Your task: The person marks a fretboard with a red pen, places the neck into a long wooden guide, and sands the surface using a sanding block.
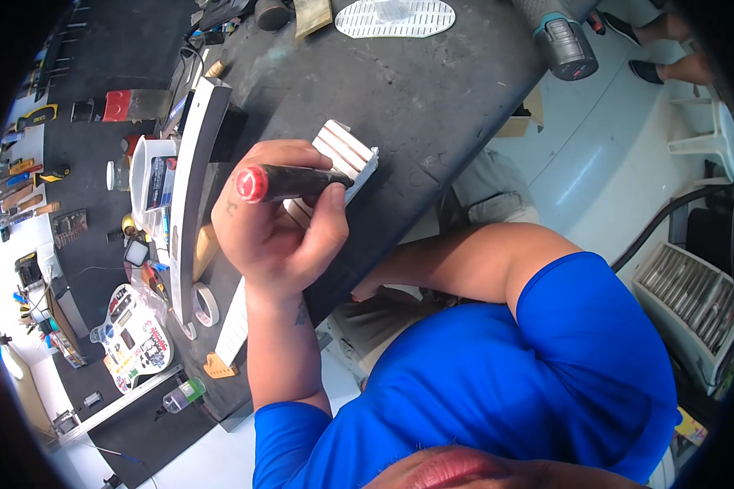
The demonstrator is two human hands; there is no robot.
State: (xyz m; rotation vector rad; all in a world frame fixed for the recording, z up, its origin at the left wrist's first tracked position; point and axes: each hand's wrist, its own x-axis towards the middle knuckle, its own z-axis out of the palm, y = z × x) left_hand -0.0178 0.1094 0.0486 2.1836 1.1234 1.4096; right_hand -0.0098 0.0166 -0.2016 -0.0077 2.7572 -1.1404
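My left hand [273, 216] is closed around a thick black marker [294, 181] with a red end. The marker's tip points to the right and meets, or nearly meets, the edge of a small white block [347, 151] with reddish-brown stripes. That block lies tilted on the dark workbench [432, 106], partly covered by my fingers. Below the bench edge, my right hand [367, 287] shows only in part near my lap. Its fingers are hidden, so I cannot tell what it holds.
Left of my hand stands a long pale bar [194, 191], with a tape roll [205, 305] beside it. A stickered white guitar body [137, 341] lies farther left. At the back are a slotted white oval plate [395, 19] and a cordless tool [564, 50]. Another person's feet [646, 72] show beyond.
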